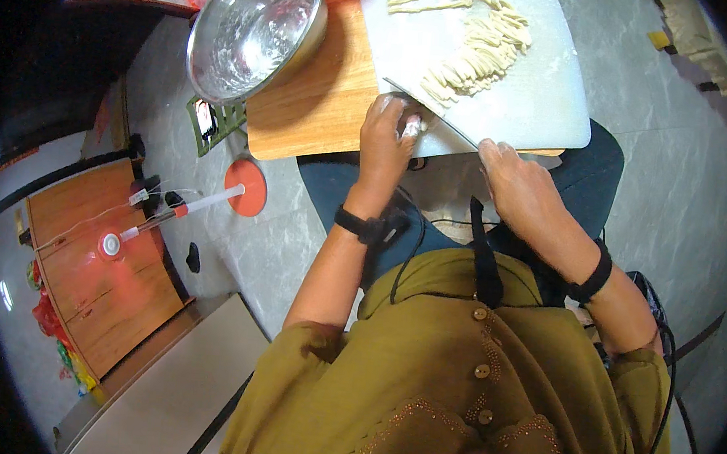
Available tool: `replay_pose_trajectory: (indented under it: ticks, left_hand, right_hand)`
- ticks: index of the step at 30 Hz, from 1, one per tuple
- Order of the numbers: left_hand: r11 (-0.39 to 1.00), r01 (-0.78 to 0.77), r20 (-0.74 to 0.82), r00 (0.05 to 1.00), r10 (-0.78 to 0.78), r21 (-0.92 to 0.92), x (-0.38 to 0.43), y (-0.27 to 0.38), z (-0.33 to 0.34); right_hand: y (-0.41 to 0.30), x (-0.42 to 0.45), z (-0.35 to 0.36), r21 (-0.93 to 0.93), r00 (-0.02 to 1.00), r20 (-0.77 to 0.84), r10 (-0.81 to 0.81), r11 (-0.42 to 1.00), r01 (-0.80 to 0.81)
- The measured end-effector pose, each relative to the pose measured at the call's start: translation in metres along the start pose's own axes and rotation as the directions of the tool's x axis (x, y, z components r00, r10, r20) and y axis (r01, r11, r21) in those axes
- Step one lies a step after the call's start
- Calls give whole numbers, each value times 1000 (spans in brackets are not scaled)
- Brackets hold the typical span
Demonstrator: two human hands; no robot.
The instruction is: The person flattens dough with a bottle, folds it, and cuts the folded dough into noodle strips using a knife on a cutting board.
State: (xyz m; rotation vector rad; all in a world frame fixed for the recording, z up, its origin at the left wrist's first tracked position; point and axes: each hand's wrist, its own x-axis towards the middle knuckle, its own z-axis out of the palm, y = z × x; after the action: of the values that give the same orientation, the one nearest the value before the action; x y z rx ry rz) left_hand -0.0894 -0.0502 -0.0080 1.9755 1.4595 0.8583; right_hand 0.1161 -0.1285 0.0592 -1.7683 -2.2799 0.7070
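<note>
My right hand (518,181) grips a kitchen knife (434,113) by its near end. Seen nearly edge-on, the blade slants up and left across the near edge of a white plastic cutting board (536,106). Just left of the blade, my left hand (386,127) bends its fingers down at the board's near-left corner. White flour or dough coats the fingertips, and what lies under them is hidden. Beyond the knife, a heap of cut dough strips (476,64) spreads over the board. Longer dough strips (430,2) lie at its far side.
A wooden board (320,116) lies under the white one, above my knees. On its left, a flour-smeared metal bowl (257,36) stands tilted. A phone (205,118) rests on a green stand or stool (225,119). A fan with a red round base (245,187) occupies the left floor.
</note>
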Motion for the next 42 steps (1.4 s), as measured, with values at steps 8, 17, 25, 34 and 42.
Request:
replay_pose_trajectory:
  ticks: [8,17,25,34,42]
  left_hand:
    - [992,-126,-32,992,126,11,3,3,-2]
    - [998,5,-3,1000,-6,-59,-1,1,-2]
    - [996,-73,6,997,73,42,3,3,-3]
    - [999,-27,-38,999,25,-40,-4,-1,-3]
    - [996,-51,21,999,50,74,2,2,-6]
  right_hand:
    - [13,41,21,61,994,-104,-13,998,19]
    - [3,-4,2,29,1000,-17,-23,999,24]
    - [12,42,31,5,993,-113,-47,999,48]
    - [4,0,7,53,999,-33,-29,998,31]
    - [2,35,21,2,997,-64,-39,999,40]
